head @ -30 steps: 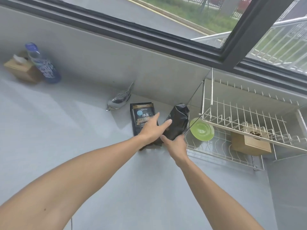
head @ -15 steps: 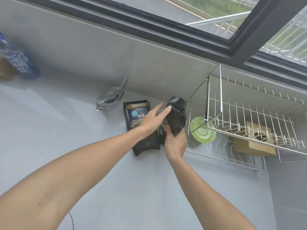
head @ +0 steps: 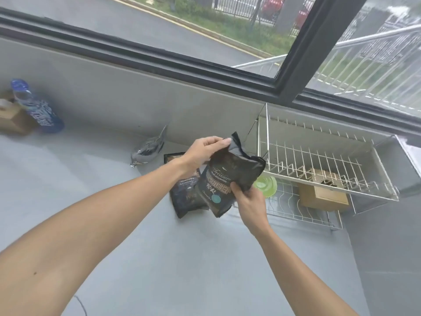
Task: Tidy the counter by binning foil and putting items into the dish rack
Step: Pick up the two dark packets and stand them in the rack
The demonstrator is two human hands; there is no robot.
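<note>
From the head camera, both bare hands hold one shiny black pouch with gold writing (head: 230, 179) up above the grey counter (head: 159, 258). The left hand (head: 205, 149) pinches the pouch's top corner, with its fingers closed on the dark flap. The right hand (head: 249, 199) grips the pouch's lower right side, thumb on the front and fingers curled behind. The pouch is tilted, and its bottom end hangs over a second flat black pouch (head: 184, 197) that lies on the counter near the back wall. Just to the left of that one, by the counter's back edge, sits a crumpled piece of silver foil (head: 149, 149). At the far left end stand a blue plastic bottle (head: 37, 108) and a brown cardboard box (head: 12, 119), touching each other. At the counter's right end is a white wire dish rack (head: 319, 160) with two levels. A round green plate (head: 265, 185) and a small brown wooden box (head: 323, 197) sit on its lower level.
</note>
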